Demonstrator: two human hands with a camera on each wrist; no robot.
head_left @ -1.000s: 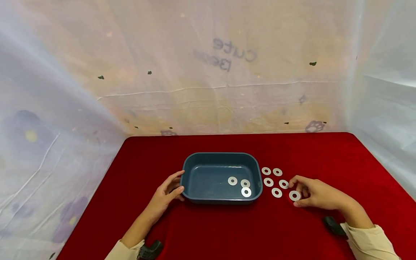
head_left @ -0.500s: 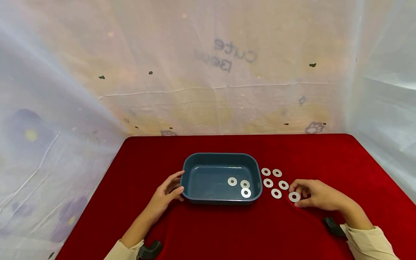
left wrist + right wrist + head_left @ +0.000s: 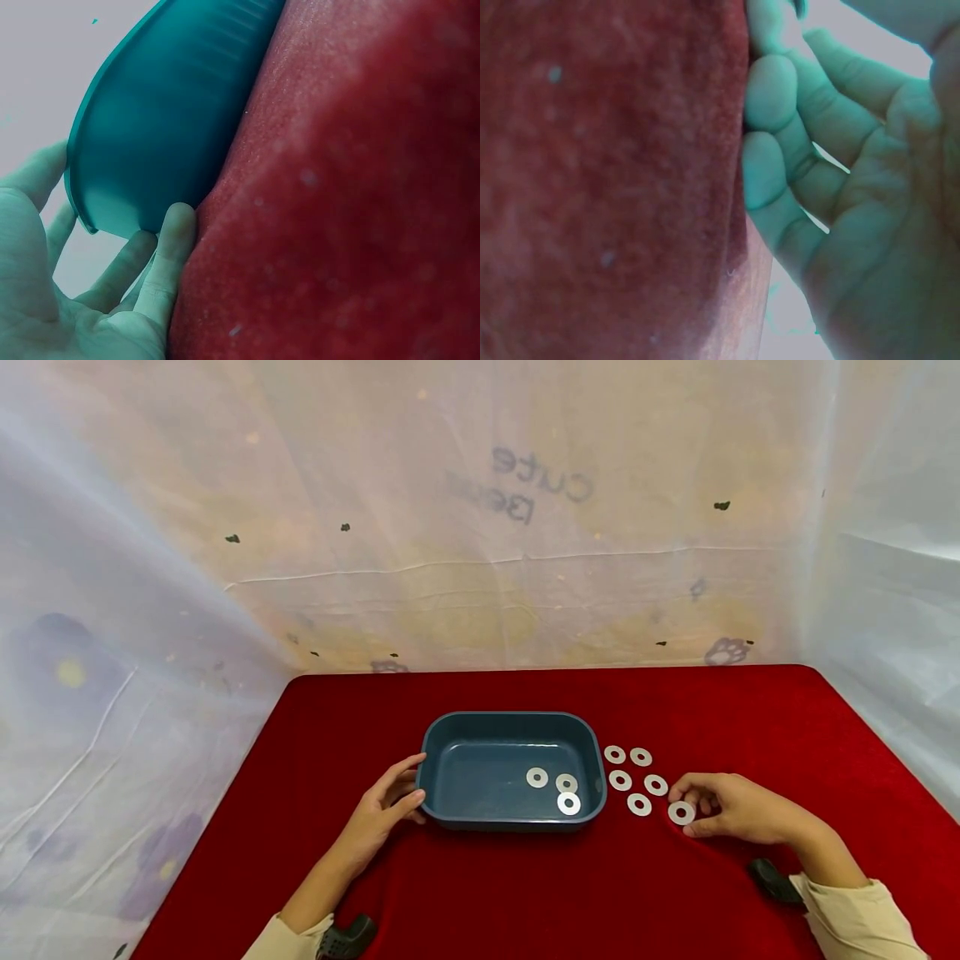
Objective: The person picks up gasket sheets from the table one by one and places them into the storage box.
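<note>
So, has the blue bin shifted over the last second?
No. In the head view, the blue bin shows no visible shift either way against the back edge of the red table; the left hand touches its left end.

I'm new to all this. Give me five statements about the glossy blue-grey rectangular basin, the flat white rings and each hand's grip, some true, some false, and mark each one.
1. The glossy blue-grey rectangular basin stands on red cloth. True.
2. The left-hand grip touches the basin's left end. True.
3. Six flat white rings are outside the basin, to its right. True.
4. Five more rings lie inside the basin. False: three do.
5. The right-hand grip is inside the basin. False: it is to the right of the basin, with thumb and fingers close to one ring.
</note>
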